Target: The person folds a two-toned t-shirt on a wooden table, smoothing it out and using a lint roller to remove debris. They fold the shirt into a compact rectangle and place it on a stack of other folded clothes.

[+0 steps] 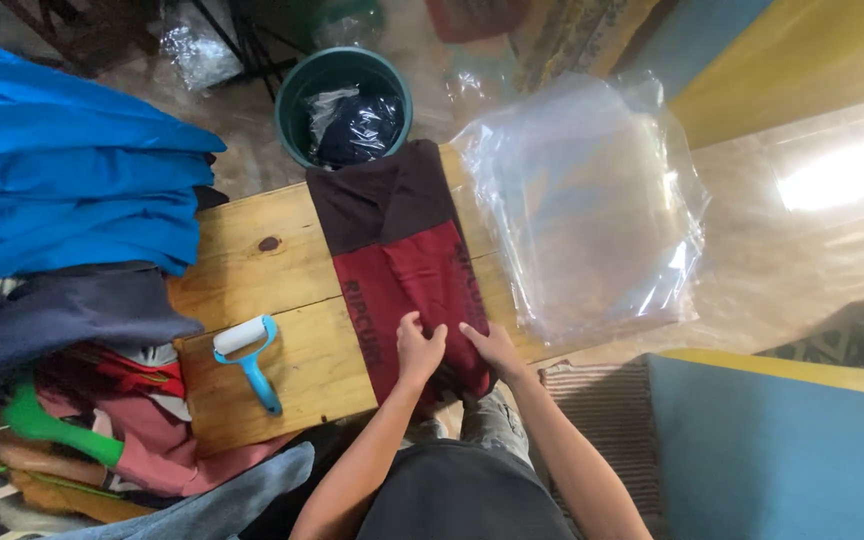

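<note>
A folded garment point(402, 260), dark brown at the far end and dark red nearer me, lies lengthwise on a wooden board point(252, 270). My left hand point(419, 347) pinches the fabric at the garment's near end. My right hand point(495, 350) rests flat on the same end, just to the right. Both hands touch the red cloth close together. A stack of clear plastic bags point(587, 210) lies to the right of the garment.
A lint roller with a blue handle point(248, 358) lies on the board's left part. Piles of blue, grey and red clothes point(62, 200) crowd the left side. A green bin point(344, 105) with dark contents stands beyond the board. A blue surface point(772, 450) is at right.
</note>
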